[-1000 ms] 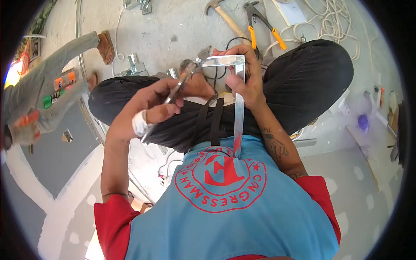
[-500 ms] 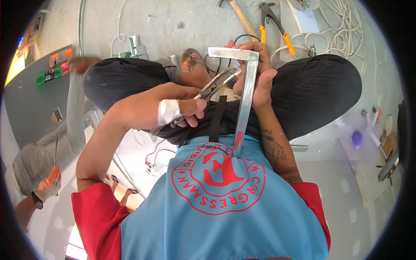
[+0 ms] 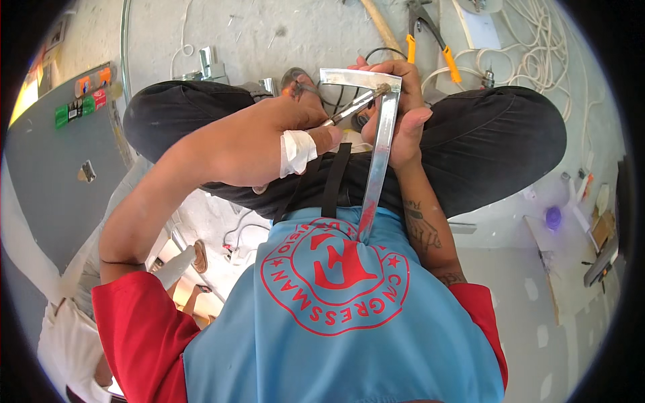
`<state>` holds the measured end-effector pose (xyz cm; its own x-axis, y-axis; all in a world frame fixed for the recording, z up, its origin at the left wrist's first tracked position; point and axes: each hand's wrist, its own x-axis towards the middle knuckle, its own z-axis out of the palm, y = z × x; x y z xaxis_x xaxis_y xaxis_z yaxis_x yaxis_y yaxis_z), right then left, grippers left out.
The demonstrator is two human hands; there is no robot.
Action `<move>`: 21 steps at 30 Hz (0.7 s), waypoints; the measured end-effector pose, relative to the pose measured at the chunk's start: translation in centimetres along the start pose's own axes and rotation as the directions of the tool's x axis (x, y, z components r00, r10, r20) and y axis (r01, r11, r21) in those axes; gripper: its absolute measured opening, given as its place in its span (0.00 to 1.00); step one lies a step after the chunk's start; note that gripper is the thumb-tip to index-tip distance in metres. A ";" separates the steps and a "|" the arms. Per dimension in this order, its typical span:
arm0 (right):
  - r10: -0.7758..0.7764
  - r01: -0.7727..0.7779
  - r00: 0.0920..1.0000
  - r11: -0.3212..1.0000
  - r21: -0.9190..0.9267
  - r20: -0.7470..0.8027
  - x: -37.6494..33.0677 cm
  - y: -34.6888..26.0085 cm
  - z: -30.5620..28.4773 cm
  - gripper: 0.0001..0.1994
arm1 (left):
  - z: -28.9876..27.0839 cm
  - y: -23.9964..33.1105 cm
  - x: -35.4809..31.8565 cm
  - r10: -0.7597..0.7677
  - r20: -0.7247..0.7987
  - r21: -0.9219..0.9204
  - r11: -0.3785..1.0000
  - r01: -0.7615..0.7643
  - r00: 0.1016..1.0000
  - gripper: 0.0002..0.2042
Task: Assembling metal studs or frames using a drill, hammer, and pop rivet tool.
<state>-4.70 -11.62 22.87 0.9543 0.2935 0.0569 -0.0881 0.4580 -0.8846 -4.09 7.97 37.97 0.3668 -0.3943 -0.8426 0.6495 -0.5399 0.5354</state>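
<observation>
My left hand (image 3: 265, 144), white tape around its thumb, is closed on metal pliers (image 3: 352, 109). Their jaws meet the corner of a bent silver metal channel (image 3: 380, 161); its short arm points left and its long arm runs down to my blue shirt. Behind that corner, my right hand (image 3: 408, 124) supports the channel, with fingers curled at the back and thumb raised beside it. The pliers' handles are mostly hidden in my left hand.
Beyond my crossed legs lie a wooden tool handle (image 3: 380, 28), yellow-handled snips (image 3: 451, 64) and a coiled white cable (image 3: 537, 64). Metal offcuts (image 3: 212, 64) lie past my left knee. A grey panel (image 3: 47, 168) stands left, near another person's light clothing (image 3: 70, 342).
My left hand has moved right, bringing the pliers' jaws onto the channel's corner. My right hand stays nearly still. The person at the left has shifted, and their orange-gloved hand is out of sight.
</observation>
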 end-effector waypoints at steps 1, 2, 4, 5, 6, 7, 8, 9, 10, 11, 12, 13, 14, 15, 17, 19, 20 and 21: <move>-0.002 0.002 1.000 1.000 -0.007 0.007 0.0 0.0 0.0 0.46 | -0.3 0.2 -0.1 -0.010 0.015 0.033 0.999 0.009 1.000 0.22; -0.004 0.004 1.000 1.000 -0.014 0.014 0.0 0.0 0.0 0.46 | -0.5 0.4 -0.1 -0.049 0.024 0.012 0.999 0.049 0.998 0.23; -0.010 0.011 1.000 0.999 -0.030 0.029 0.0 0.1 0.0 0.45 | -0.9 0.8 -0.3 -0.132 0.037 -0.029 0.991 0.133 0.991 0.23; -0.014 0.016 0.999 0.999 -0.039 0.036 0.0 0.1 -0.1 0.45 | -1.1 1.1 -0.3 -0.117 0.046 -0.013 0.993 0.118 0.992 0.26; -0.019 0.021 0.999 0.998 -0.053 0.037 0.0 0.1 -0.1 0.45 | -1.2 1.2 -0.3 -0.110 0.048 0.006 0.994 0.110 0.993 0.28; -0.016 0.018 0.999 0.999 -0.043 0.039 0.0 0.1 -0.1 0.46 | -1.3 1.4 -0.4 -0.113 0.049 0.030 0.993 0.111 0.992 0.30; -0.016 0.018 0.999 0.999 -0.038 0.035 0.0 0.1 -0.1 0.46 | -1.4 1.6 -0.4 -0.113 0.053 0.039 0.993 0.111 0.992 0.30; -0.014 0.016 0.999 0.999 -0.040 0.029 0.0 0.1 -0.1 0.46 | -1.5 1.7 -0.4 -0.123 0.056 0.052 0.991 0.120 0.991 0.30; -0.017 0.019 0.999 0.999 -0.035 0.030 0.0 0.1 -0.1 0.46 | -1.6 1.7 -0.4 -0.133 0.059 0.065 0.989 0.129 0.989 0.30; -0.018 0.019 0.999 0.999 -0.038 0.029 0.0 0.1 -0.1 0.46 | -1.5 1.6 -0.3 -0.107 0.059 0.069 0.992 0.103 0.993 0.30; -0.020 0.022 0.999 0.999 -0.049 0.026 0.0 0.0 -0.1 0.46 | -1.3 1.4 -0.3 -0.079 0.057 0.074 0.994 0.075 0.995 0.30; -0.019 0.020 1.000 0.999 -0.039 0.024 0.0 0.0 -0.1 0.46 | -1.2 1.1 -0.1 -0.060 0.053 0.083 0.995 0.055 0.997 0.30; -0.015 0.016 1.000 0.999 -0.037 0.020 0.0 -0.1 -0.1 0.46 | -0.8 0.7 0.0 -0.005 0.029 0.074 0.997 0.002 1.000 0.27; -0.015 0.016 1.000 0.999 -0.040 0.011 0.0 -0.1 -0.1 0.46 | -0.3 0.3 0.1 0.043 -0.001 0.070 0.997 -0.043 0.999 0.25; 0.002 -0.002 1.000 1.000 -0.027 0.006 0.0 -0.2 0.0 0.46 | 0.1 -0.4 0.1 0.103 -0.026 0.052 0.993 -0.101 0.994 0.23; 0.013 -0.013 1.000 1.000 -0.018 0.001 -0.1 -0.3 0.2 0.47 | 0.4 -1.0 0.1 0.126 -0.016 0.020 0.992 -0.126 0.992 0.23; 0.016 -0.016 1.000 1.000 -0.013 -0.001 -0.1 -0.4 0.2 0.47 | 0.5 -1.2 0.1 0.176 -0.041 0.052 0.983 -0.174 0.984 0.23; 0.018 -0.018 1.000 1.000 -0.012 -0.007 -0.1 -0.4 0.2 0.47 | 0.7 -1.4 0.2 0.226 -0.065 0.085 0.972 -0.221 0.972 0.23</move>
<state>-4.83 -11.62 23.32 0.9545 0.2959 0.0379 -0.1019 0.4427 -0.8909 -5.36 8.16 37.10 0.5469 -0.4569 -0.7015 0.4936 -0.5009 0.7110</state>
